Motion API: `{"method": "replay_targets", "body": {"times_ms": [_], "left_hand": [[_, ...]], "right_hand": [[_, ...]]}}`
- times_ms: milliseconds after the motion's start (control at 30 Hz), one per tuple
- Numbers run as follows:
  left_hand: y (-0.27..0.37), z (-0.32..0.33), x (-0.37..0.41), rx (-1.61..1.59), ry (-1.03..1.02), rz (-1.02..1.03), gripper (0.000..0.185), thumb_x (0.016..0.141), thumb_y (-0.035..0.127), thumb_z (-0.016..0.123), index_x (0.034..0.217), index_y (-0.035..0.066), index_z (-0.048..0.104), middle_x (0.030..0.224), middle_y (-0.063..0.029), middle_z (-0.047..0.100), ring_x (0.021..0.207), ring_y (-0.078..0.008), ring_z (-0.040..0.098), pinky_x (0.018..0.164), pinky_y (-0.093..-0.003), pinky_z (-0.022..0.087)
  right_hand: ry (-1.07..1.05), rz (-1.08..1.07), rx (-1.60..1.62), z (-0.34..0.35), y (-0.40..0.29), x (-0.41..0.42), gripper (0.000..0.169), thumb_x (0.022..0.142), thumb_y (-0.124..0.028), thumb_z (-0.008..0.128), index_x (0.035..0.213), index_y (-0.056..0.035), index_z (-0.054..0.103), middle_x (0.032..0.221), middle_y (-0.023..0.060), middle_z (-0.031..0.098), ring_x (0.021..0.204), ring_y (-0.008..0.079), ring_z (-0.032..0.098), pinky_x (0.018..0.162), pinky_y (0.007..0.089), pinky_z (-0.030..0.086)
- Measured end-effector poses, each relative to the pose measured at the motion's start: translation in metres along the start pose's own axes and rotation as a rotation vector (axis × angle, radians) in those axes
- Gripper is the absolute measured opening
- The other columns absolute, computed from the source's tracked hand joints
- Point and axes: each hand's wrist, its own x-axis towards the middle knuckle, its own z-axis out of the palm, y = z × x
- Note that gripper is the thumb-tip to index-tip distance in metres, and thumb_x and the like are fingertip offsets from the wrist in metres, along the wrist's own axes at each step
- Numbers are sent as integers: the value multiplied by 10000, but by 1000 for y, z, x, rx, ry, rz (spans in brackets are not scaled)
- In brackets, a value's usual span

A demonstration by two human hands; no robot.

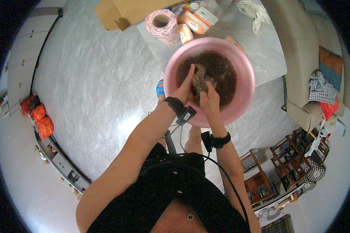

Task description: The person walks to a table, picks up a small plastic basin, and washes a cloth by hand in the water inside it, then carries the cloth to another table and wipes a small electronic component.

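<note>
A pink plastic basin (pixel 245 81) holds dark brown, murky liquid (pixel 227 72). Over it, a wet greyish-brown bundle (pixel 199 77), perhaps cloth, lies between my two hands; its exact kind is unclear. My left hand (pixel 188 83) is at the bundle's left side with its fingers stretched upward along it. Curled at the bundle's lower right is my right hand (pixel 209 97), its fingertips gripping the bundle. Black straps with small devices and cables are on both wrists.
On the grey table (pixel 265 58) stand a pink patterned roll (pixel 166 32), tissue packs (pixel 194 21) and a crumpled white bag (pixel 252 13). A cardboard box (pixel 137 10) is at the top. A sofa (pixel 302 58) lies right, wooden chairs (pixel 258 186) lower right.
</note>
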Motion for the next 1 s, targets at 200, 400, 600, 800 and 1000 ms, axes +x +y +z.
{"method": "replay_targets", "body": {"times_ms": [200,400,600,800,1000], "left_hand": [[-20,-36,14,-130,-31,-95,532,931,470,483,1305,92,466,1258,-122,543,1126,-270,537,998,-385,432],[-19,3,-18,208,-23,141,442,984,398,385,1295,97,479,1245,-113,548,1109,-252,544,980,-364,447],[-14,27,-23,40,169,97,378,973,344,412,1243,93,495,1167,-117,566,1048,-250,553,916,-351,467],[-23,10,-9,578,373,134,444,926,277,498,1318,95,396,1250,-112,495,1067,-254,539,826,-425,512],[3,-4,-12,789,556,175,681,842,296,608,1419,131,289,1326,-160,436,1151,-327,490,829,-475,507]], "right_hand": [[-96,33,286,-15,-25,-9,414,788,-159,523,1140,58,543,873,292,624,825,443,611,746,474,479],[102,-131,165,-8,-26,7,400,785,-198,513,1108,31,570,824,276,629,773,439,615,726,482,483],[100,-46,-94,-2,-15,35,372,812,-271,508,1076,-20,585,824,283,629,765,453,617,720,531,482],[-65,214,-333,-29,38,75,396,844,-309,501,1083,7,503,937,306,622,882,471,603,799,551,457],[-91,404,-523,-29,102,66,541,813,-256,590,1205,58,389,1113,302,556,944,462,595,837,491,485]]}}
